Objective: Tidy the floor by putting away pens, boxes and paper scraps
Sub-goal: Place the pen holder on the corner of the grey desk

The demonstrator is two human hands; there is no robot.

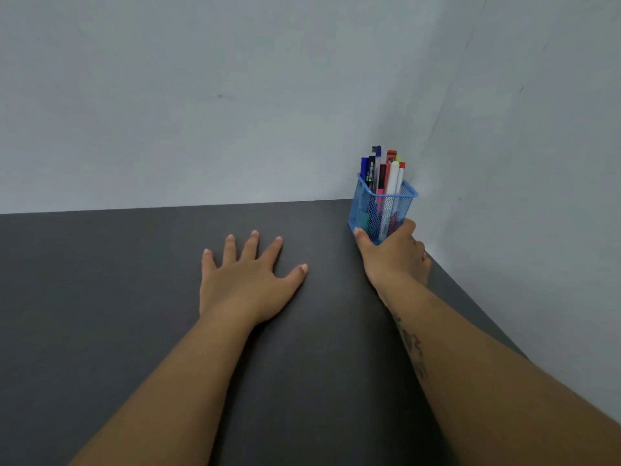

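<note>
A blue mesh pen holder (386,205) stands upright in the far right corner of a dark grey surface (134,297), filled with several pens and markers (384,173). My right hand (393,257) wraps around the holder's lower part, thumb on its left side and fingers on its right. My left hand (248,280) lies flat on the dark surface to the left of the holder, palm down with fingers spread and nothing in it.
Pale grey walls (235,95) meet right behind the holder, closing off the back and the right side. The dark surface stretches to the left and toward me.
</note>
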